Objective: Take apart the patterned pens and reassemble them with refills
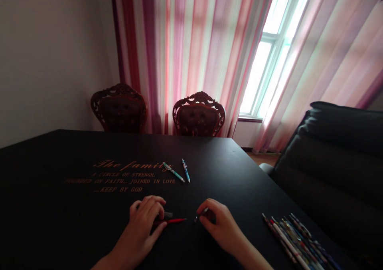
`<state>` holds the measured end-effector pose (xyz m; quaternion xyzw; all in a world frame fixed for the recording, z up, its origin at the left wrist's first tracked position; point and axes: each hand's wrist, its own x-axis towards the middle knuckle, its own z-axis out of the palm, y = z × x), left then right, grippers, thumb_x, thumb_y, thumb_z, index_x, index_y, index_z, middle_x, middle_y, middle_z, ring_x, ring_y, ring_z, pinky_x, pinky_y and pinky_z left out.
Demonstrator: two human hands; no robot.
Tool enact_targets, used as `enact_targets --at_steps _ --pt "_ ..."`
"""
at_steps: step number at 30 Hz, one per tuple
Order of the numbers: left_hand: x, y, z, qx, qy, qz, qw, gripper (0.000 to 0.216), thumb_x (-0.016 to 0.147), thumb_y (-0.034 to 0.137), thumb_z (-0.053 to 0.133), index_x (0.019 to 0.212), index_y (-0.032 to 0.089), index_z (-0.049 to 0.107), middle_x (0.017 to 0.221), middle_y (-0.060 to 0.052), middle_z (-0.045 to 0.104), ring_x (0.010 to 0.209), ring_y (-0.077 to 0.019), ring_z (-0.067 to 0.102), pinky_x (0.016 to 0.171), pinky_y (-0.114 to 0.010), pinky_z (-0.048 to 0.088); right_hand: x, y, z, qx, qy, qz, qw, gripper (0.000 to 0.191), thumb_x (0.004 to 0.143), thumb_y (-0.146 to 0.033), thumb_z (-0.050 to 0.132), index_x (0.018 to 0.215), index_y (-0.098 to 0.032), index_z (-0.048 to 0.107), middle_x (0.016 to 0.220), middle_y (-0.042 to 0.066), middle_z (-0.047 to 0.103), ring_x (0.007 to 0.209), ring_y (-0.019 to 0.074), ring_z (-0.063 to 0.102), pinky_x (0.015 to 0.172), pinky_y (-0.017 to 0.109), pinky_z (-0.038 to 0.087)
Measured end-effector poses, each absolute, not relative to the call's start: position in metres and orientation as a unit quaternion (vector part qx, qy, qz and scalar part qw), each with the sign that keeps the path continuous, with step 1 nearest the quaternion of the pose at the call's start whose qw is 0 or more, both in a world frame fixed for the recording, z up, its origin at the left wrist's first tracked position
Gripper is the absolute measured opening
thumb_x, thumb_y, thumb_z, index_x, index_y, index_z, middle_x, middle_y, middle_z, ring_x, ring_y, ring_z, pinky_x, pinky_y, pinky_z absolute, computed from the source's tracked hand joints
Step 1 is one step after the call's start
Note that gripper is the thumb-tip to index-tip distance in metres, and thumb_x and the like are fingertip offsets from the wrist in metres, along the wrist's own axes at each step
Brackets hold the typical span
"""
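My left hand [144, 224] rests low over the table, its fingers curled around a slim red pen [177, 220] whose pointed end sticks out to the right. Just behind that pen, a short grey piece [168, 214] pokes out from under the fingers; its kind is unclear. To the right, my right hand [220, 224] is closed in a pinch on a small dark thing with a shiny end [196, 219], mostly hidden by the fingers. Farther off lie two pens, a teal patterned one [174, 172] and a blue and white one [186, 170].
A bundle of several pens [295, 238] lies at the right edge of the black table [209, 154], which bears gold lettering [119, 181]. Two carved chairs [199, 118] stand behind it, before striped curtains [191, 42]. A black padded chair [332, 162] is at the right.
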<state>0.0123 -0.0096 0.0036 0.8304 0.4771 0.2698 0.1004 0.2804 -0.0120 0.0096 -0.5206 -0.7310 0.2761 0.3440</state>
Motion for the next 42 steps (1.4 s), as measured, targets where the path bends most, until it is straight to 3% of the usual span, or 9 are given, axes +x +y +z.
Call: enact_targets --at_steps 9,14,19,23,27,30,33,36,42 --pt "0.012 -0.011 0.002 0.836 0.453 0.293 0.098 0.005 0.086 0.023 0.065 0.083 0.025 0.061 0.115 -0.004 0.065 0.111 -0.0281 0.056 0.093 -0.046 0.029 0.274 -0.020 0.019 -0.495 -0.685 0.387 0.369 0.014 0.081 -0.026 0.066 0.091 -0.021 0.074 0.082 0.002 0.070 0.077 0.0188 0.061 0.071 0.029 0.047" --pt "0.019 -0.019 0.006 0.862 0.413 0.278 0.099 0.028 0.086 0.045 0.066 0.110 0.032 0.060 0.118 -0.005 0.064 0.114 -0.0293 0.054 0.094 -0.045 0.027 0.261 -0.030 0.004 -0.487 -0.664 0.423 0.378 0.023 0.078 -0.039 0.071 0.093 -0.022 0.076 0.088 0.004 0.073 0.084 0.0225 0.064 0.077 0.033 0.050" --pt "0.023 -0.024 0.006 0.870 0.409 0.256 0.096 0.010 0.091 0.030 0.058 0.100 0.032 0.063 0.120 -0.002 0.063 0.117 -0.0275 0.051 0.095 -0.047 0.023 0.253 -0.032 -0.002 -0.483 -0.661 0.432 0.378 0.021 0.077 -0.035 0.072 0.093 -0.022 0.076 0.091 0.003 0.073 0.085 0.0224 0.065 0.078 0.033 0.049" --pt "0.022 -0.023 0.006 0.853 0.440 0.261 0.103 0.017 0.085 0.018 0.059 0.095 0.031 0.063 0.121 -0.002 0.061 0.119 -0.0287 0.050 0.096 -0.050 0.022 0.263 -0.024 0.012 -0.494 -0.680 0.395 0.371 0.015 0.081 -0.023 0.063 0.090 -0.021 0.075 0.081 0.002 0.072 0.078 0.0199 0.063 0.073 0.031 0.047" --pt "0.020 -0.019 0.010 0.821 0.469 0.291 0.148 0.024 0.079 0.018 0.065 0.098 0.032 0.065 0.123 -0.004 0.060 0.121 -0.0320 0.048 0.098 -0.054 0.025 0.278 -0.016 0.018 -0.515 -0.715 0.324 0.345 0.016 0.079 -0.019 0.063 0.090 -0.023 0.073 0.088 0.002 0.070 0.084 0.0201 0.062 0.077 0.031 0.045" --pt "0.019 -0.015 0.014 0.761 0.480 0.366 0.238 0.010 0.081 0.024 0.066 0.089 0.029 0.068 0.120 -0.005 0.060 0.118 -0.0328 0.049 0.099 -0.053 0.030 0.281 -0.013 0.015 -0.526 -0.729 0.295 0.323 0.020 0.076 -0.016 0.064 0.093 -0.023 0.071 0.093 0.002 0.068 0.092 0.0212 0.060 0.084 0.033 0.043" --pt "0.015 -0.012 0.020 0.623 0.443 0.460 0.451 0.007 0.082 0.030 0.066 0.078 0.023 0.065 0.120 -0.006 0.059 0.114 -0.0308 0.053 0.094 -0.046 0.041 0.278 -0.014 0.011 -0.526 -0.744 0.285 0.298 0.024 0.073 -0.012 0.064 0.093 -0.024 0.070 0.095 0.002 0.067 0.096 0.0215 0.059 0.093 0.036 0.039" --pt "0.010 -0.012 0.024 0.450 0.346 0.520 0.638 0.006 0.083 0.027 0.067 0.083 0.024 0.061 0.126 -0.004 0.059 0.126 -0.0269 0.048 0.094 -0.037 0.045 0.275 -0.016 0.009 -0.519 -0.757 0.272 0.291 0.027 0.071 -0.010 0.063 0.093 -0.024 0.069 0.097 0.001 0.066 0.099 0.0219 0.058 0.099 0.039 0.036" --pt "0.006 -0.018 0.031 0.308 0.212 0.515 0.772 0.011 0.085 0.022 0.054 0.095 0.026 0.057 0.135 -0.003 0.058 0.131 -0.0244 0.049 0.099 -0.042 0.046 0.273 -0.017 0.007 -0.514 -0.769 0.237 0.296 0.027 0.073 -0.009 0.060 0.094 -0.025 0.067 0.102 0.004 0.062 0.102 0.0236 0.054 0.094 0.038 0.040"
